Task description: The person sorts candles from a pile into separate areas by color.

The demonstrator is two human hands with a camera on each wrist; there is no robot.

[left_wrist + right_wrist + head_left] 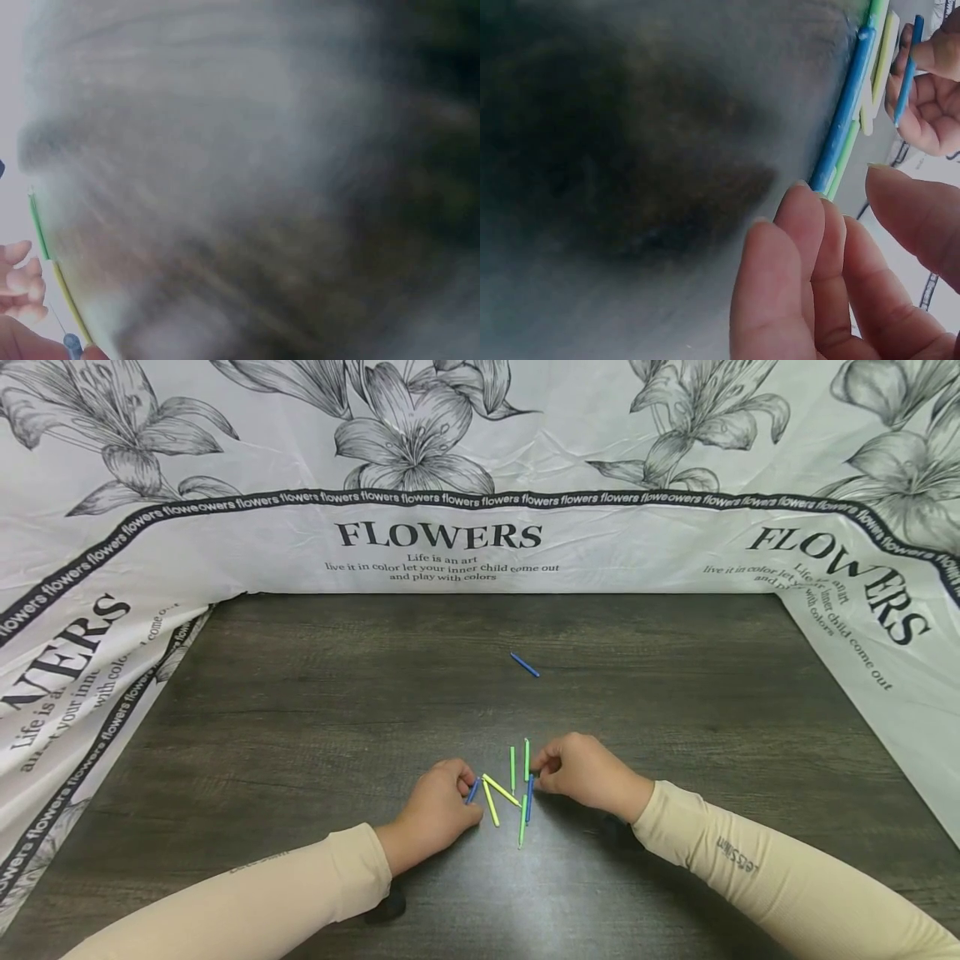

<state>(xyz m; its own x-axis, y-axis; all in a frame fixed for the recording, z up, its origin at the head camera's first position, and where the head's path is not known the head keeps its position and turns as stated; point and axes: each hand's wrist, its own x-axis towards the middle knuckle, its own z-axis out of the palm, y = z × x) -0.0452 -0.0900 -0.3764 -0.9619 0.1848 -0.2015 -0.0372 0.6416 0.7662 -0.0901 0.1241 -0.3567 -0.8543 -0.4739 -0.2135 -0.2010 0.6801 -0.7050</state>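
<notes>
Thin blue, green and yellow candles lie in a loose group on the table. My left hand (437, 808) pinches a blue candle (472, 791) between thumb and fingers, also visible in the right wrist view. Beside it two yellow candles (491, 803) form a slanted V. Farther right lie green candles (512, 768) and a blue candle (529, 799), which overlaps a green one. My right hand (588, 775) is at that blue candle's far end. In the right wrist view its fingertips (801, 196) are at the candle (844, 112), with the thumb apart from them.
Another blue candle (524, 665) lies alone farther back on the dark wood-grain table (337, 685). White cloth (622, 556) printed with flowers and lettering stands behind the table and along both sides. Most of the left wrist view is a blur.
</notes>
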